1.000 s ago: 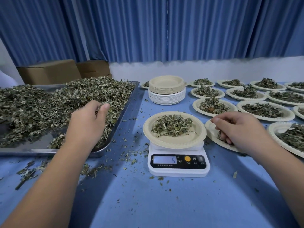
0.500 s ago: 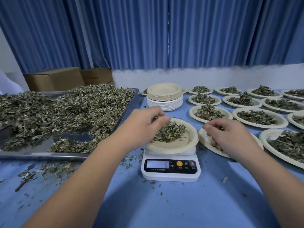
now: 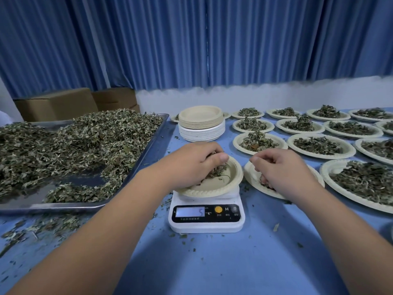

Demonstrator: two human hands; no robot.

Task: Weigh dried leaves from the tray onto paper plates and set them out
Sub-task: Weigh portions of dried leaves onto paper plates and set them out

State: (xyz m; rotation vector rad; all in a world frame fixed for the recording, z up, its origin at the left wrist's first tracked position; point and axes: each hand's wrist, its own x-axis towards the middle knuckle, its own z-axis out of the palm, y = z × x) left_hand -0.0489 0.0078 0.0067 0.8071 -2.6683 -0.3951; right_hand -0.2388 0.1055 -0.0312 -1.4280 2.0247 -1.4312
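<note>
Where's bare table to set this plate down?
Bare: the table in front of the scale, between the forearms; a leaf-littered strip between tray and scale. Crowded: filled plates pack the right side; the plate stack stands behind the scale.

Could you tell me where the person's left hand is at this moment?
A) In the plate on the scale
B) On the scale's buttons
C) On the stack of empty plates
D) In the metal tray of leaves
A: the left hand grips leaves inside the plate sitting on the scale.
</note>
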